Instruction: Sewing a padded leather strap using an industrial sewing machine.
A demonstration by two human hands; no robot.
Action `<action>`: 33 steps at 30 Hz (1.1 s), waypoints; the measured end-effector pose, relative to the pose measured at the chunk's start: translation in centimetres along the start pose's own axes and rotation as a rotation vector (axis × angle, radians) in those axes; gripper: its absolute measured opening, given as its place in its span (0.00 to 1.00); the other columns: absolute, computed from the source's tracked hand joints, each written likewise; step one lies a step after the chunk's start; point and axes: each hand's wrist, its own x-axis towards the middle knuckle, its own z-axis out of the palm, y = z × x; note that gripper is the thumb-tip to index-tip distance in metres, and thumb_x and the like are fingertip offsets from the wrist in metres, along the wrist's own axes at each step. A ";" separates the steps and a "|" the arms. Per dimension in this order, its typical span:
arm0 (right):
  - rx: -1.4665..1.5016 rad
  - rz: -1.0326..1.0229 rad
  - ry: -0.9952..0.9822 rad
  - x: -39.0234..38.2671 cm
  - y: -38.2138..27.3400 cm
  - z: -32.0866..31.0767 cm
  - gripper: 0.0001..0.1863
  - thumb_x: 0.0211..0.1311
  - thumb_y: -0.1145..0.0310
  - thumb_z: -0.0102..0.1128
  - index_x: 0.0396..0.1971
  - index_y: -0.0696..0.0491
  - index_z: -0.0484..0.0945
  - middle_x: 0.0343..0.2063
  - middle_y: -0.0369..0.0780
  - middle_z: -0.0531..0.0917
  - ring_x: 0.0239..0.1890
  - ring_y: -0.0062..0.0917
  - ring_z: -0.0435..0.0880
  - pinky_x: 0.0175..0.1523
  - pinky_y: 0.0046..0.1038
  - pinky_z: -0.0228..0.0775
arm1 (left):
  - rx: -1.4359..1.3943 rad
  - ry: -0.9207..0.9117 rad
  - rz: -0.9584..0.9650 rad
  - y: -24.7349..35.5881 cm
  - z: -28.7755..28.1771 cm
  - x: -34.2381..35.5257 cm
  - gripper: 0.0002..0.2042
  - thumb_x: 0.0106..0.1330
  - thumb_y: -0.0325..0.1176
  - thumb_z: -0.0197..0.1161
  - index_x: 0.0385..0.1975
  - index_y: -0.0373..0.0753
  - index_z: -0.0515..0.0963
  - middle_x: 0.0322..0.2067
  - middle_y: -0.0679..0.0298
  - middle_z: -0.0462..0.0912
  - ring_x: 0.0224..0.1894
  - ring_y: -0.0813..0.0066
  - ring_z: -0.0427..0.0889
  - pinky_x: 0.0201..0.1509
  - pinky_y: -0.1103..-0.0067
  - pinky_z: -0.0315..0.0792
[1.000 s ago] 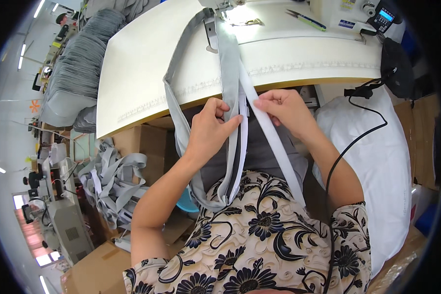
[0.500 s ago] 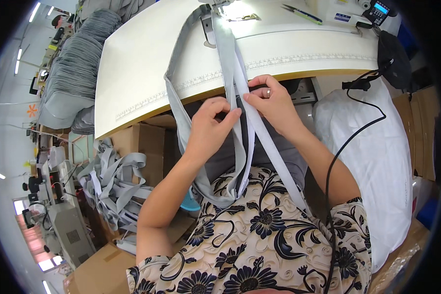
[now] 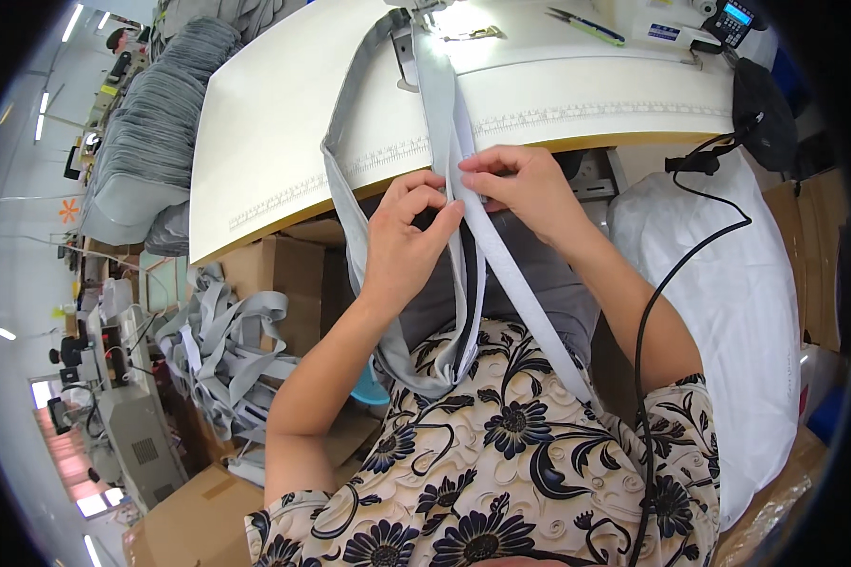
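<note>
The white tape (image 3: pixel 525 293) crosses the front edge of the sewing table (image 3: pixel 284 132), its long axis slanting from near the machine down to the wearer's right lap; it looks flat, narrow and straight-edged beside the looped, pale grey fabric strap (image 3: pixel 439 113). The right hand (image 3: pixel 529 194) pinches the tape with thumb and fingertips nearly together, while the left hand (image 3: pixel 402 236), loosely curled, holds the strap's edge between thumb and fingers.

Sewing workshop: a sewing machine (image 3: pixel 657 11) on a ruler-marked white desk (image 3: pixel 274 132), stacked grey fabric pieces (image 3: pixel 161 132), cardboard boxes (image 3: pixel 184 520).
</note>
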 end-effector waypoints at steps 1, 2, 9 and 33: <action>-0.047 -0.030 -0.006 0.3 -0.1 0.2 0.12 0.59 0.71 0.64 0.42 0.58 0.82 0.32 0.35 0.84 0.31 0.14 0.80 0.34 0.16 0.74 | 0.018 0.011 0.025 0.3 0.0 0.1 0.06 0.57 0.30 0.67 0.27 0.35 0.79 0.43 0.59 0.79 0.45 0.67 0.78 0.48 0.76 0.70; -0.093 -0.061 -0.011 0.5 -0.2 0.4 0.12 0.59 0.70 0.64 0.42 0.58 0.82 0.32 0.35 0.83 0.30 0.14 0.79 0.33 0.16 0.73 | 0.019 0.012 0.025 0.4 0.1 0.2 0.06 0.57 0.30 0.67 0.27 0.35 0.79 0.43 0.59 0.79 0.45 0.67 0.78 0.48 0.76 0.70; -0.248 -0.159 0.035 1.3 0.9 0.7 0.11 0.59 0.65 0.66 0.34 0.59 0.82 0.23 0.32 0.81 0.25 0.11 0.77 0.29 0.16 0.71 | 0.074 0.034 0.148 -0.3 0.2 0.3 0.05 0.57 0.27 0.66 0.26 0.33 0.78 0.39 0.59 0.82 0.46 0.62 0.78 0.48 0.73 0.71; -1.101 -1.249 -0.044 1.1 -0.3 -1.6 0.15 0.49 0.71 0.58 0.39 0.56 0.80 0.46 0.41 0.81 0.50 0.35 0.81 0.58 0.37 0.71 | -0.410 -0.320 -0.627 0.3 -1.4 2.4 0.15 0.68 0.39 0.62 0.42 0.32 0.76 0.30 0.67 0.82 0.28 0.85 0.79 0.29 0.86 0.72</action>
